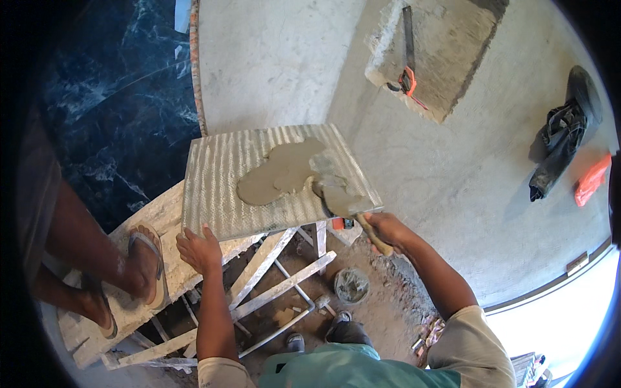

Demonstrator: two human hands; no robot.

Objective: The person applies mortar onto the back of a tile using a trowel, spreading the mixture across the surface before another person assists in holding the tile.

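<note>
Ribbed tile [213, 187] mid-frame, grey mortar [278, 171] heaped on it. Left hand [201, 251] meets its edge, 7–8 o'clock (firm pinch? can't tell); right hand [386, 231] wraps the trowel [369, 231] handle at 4. Further out: co-worker's feet [146, 268] at 8, bucket [352, 302] at 5.

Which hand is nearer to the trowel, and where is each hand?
Right. The right hand grips the trowel by its handle; the left hand holds the tile at its near left corner, away from the trowel.
</note>
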